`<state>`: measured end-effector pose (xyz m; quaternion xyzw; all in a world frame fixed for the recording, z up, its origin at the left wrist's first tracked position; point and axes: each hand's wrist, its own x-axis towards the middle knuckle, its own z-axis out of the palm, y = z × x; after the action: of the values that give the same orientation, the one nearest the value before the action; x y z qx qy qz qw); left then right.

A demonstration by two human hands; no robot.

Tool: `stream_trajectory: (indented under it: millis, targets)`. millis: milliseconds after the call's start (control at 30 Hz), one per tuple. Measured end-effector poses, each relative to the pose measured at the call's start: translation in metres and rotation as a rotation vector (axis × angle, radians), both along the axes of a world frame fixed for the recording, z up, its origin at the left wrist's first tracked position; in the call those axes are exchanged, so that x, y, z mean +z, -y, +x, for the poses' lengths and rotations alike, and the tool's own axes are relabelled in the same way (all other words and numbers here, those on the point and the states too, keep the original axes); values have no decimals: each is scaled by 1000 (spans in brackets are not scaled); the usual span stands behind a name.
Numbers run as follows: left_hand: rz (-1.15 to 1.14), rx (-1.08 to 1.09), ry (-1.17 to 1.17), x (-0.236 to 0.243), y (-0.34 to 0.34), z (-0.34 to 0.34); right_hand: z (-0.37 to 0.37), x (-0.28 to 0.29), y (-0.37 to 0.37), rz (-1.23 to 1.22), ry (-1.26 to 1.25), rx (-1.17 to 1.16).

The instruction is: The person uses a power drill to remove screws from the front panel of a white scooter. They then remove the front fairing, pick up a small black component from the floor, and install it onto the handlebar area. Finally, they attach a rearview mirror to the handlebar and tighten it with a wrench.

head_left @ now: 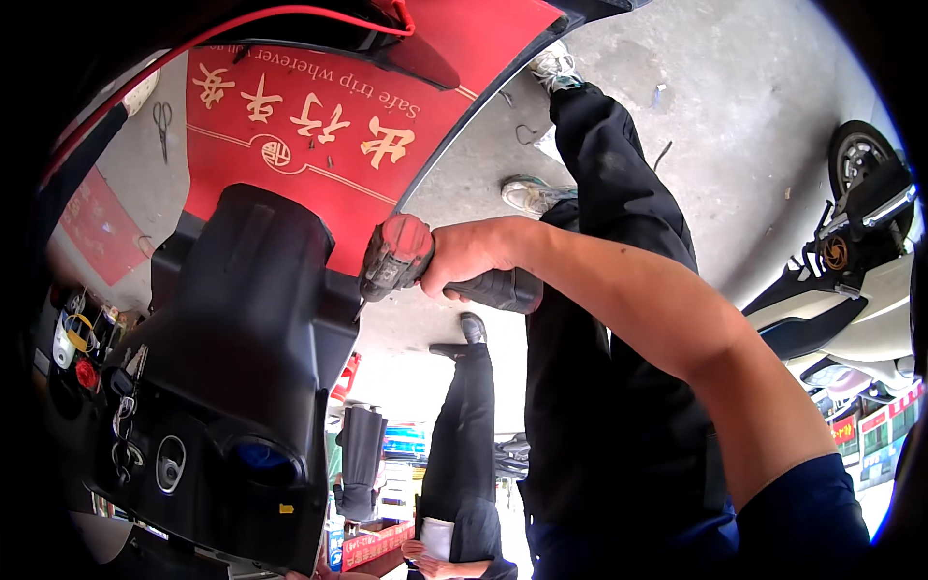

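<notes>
The right hand [469, 256] is clenched round the black handle of a scuffed, blunt-nosed drill [398, 246], at the right edge of a smooth, curved plastic panel [251, 261]. Metal keys [126, 411] hang lower left; black trousers [619, 406] crowd the handle's end.

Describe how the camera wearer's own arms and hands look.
The right hand is bare, with no glove; no ring, watch or bracelet shows on it or its wrist. A short, plain dark navy sleeve ends above the elbow, leaving the forearm uncovered. The left arm cannot be made out clearly enough to describe.
</notes>
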<state>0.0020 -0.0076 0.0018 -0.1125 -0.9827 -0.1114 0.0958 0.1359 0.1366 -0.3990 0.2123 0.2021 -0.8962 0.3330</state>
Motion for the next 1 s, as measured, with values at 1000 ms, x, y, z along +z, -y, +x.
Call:
stream_trajectory:
  millis: [1000]
  targets:
    - [-354, 130, -173, -12, -23, 14, -10, -30, -28, 234, -307, 312]
